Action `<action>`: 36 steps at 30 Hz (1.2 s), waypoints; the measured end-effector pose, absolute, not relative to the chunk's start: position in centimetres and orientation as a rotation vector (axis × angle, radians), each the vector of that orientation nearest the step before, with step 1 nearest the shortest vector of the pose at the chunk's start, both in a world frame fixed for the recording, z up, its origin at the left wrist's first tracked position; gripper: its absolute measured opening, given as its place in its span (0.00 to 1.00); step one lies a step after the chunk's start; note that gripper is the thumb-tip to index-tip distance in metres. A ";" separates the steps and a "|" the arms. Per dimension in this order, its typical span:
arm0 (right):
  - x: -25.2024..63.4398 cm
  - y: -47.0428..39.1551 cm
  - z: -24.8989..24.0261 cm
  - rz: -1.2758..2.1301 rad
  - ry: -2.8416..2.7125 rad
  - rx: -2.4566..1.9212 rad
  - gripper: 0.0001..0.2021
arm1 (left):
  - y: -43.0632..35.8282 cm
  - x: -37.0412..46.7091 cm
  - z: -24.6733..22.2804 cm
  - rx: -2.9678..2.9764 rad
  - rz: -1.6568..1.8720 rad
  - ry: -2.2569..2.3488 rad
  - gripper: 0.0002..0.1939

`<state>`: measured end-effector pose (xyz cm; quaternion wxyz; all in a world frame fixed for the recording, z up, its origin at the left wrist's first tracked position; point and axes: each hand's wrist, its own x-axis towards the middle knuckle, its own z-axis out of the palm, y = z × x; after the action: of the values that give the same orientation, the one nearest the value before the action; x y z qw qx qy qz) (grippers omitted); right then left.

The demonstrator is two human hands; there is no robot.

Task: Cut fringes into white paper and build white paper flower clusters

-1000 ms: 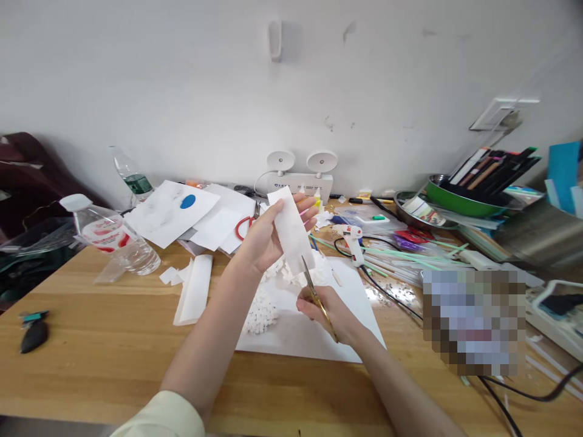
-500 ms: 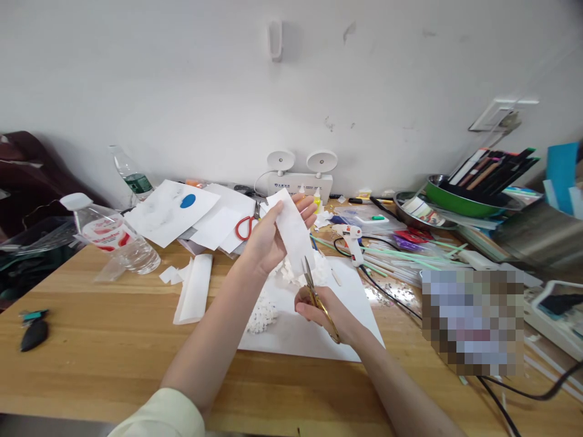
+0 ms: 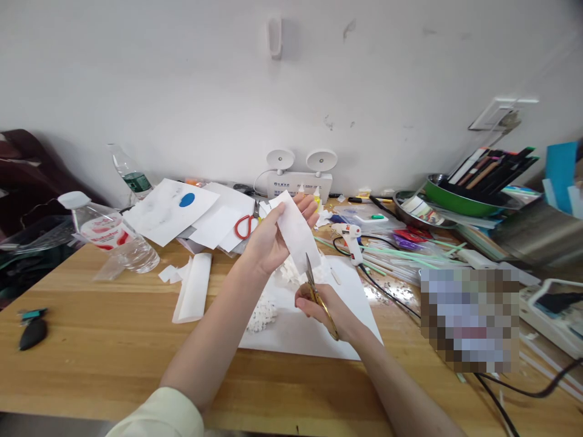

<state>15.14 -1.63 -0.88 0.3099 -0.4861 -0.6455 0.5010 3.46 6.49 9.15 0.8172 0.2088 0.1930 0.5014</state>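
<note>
A long white paper strip point(image 3: 298, 233) is held by my left hand point(image 3: 268, 243), the thumb pressing it against the fingers behind. My right hand point(image 3: 325, 306) grips gold-handled scissors point(image 3: 310, 276), whose blades point up at the strip's lower end. The blades look nearly closed; whether they bite into the paper I cannot tell. Beneath both hands lies a large white sheet point(image 3: 310, 340) on the wooden table. On it sit a clump of small white pieces point(image 3: 263, 314) and a crumpled white heap point(image 3: 291, 273), partly hidden by the strip and my hands.
A white glue gun point(image 3: 351, 243) with a black cord stands right of the sheet. Red-handled scissors point(image 3: 243, 227), a folded white paper point(image 3: 194, 288) and a water bottle point(image 3: 112, 233) are at left. A green bowl of markers point(image 3: 473, 197) stands at the back right.
The lower end of the paper strip has swung slightly right, over the scissors' tips. Both hands stay in nearly the same place, with their holds unchanged.
</note>
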 end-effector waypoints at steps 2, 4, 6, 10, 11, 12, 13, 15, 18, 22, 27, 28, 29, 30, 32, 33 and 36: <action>15.2 -1.7 -1.0 1.330 -1.705 -1.268 0.13 | 6.5 3.4 9.2 0.440 1.053 0.417 0.17; 15.3 -1.7 -1.1 1.337 -1.711 -1.239 0.13 | 6.5 3.3 9.3 0.442 1.037 0.421 0.17; 15.4 -1.7 -1.1 1.342 -1.719 -1.210 0.14 | 6.5 3.1 9.5 0.449 1.022 0.429 0.17; 15.6 -1.6 -1.2 1.343 -1.723 -1.176 0.15 | 6.6 2.9 9.6 0.453 0.990 0.436 0.18; 15.6 -1.6 -1.3 1.339 -1.723 -1.173 0.15 | 6.7 2.9 9.6 0.453 0.983 0.435 0.18; 15.7 -1.6 -1.3 1.335 -1.723 -1.170 0.15 | 6.7 2.9 9.6 0.455 0.977 0.435 0.18; 15.7 -1.7 -1.3 1.329 -1.722 -1.169 0.14 | 6.7 2.9 9.6 0.458 0.974 0.434 0.18; 15.7 -1.7 -1.4 1.316 -1.727 -1.176 0.14 | 6.7 2.9 9.6 0.466 0.973 0.430 0.18; 15.8 -1.7 -1.4 1.297 -1.739 -1.211 0.14 | 6.6 2.9 9.6 0.475 0.958 0.422 0.19; 15.8 -1.6 -1.4 1.285 -1.739 -1.228 0.13 | 6.7 2.6 9.9 0.479 0.928 0.418 0.19; 15.8 -1.6 -1.2 1.274 -1.745 -1.231 0.13 | 6.7 2.5 9.6 0.492 0.904 0.397 0.19; 15.8 -1.6 -1.2 1.272 -1.748 -1.236 0.13 | 6.7 2.6 9.5 0.497 0.901 0.398 0.18; 15.7 -1.7 -1.1 1.271 -1.752 -1.241 0.13 | 6.7 2.7 9.4 0.504 0.899 0.400 0.18; 15.7 -1.7 -1.0 1.273 -1.754 -1.245 0.13 | 6.7 2.8 9.3 0.512 0.899 0.403 0.18; 15.7 -1.7 -0.9 1.280 -1.754 -1.240 0.13 | 6.6 2.9 9.1 0.528 0.904 0.412 0.18; 15.6 -1.7 -0.9 1.285 -1.754 -1.233 0.13 | 6.7 3.0 9.1 0.533 0.908 0.420 0.18; 15.6 -1.8 -0.8 1.303 -1.763 -1.203 0.14 | 6.7 3.1 9.0 0.541 0.933 0.457 0.18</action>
<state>15.59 -1.82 -0.77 0.3151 -0.4567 -0.6690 0.4945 3.10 6.72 9.05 0.8334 0.2552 0.2159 0.4402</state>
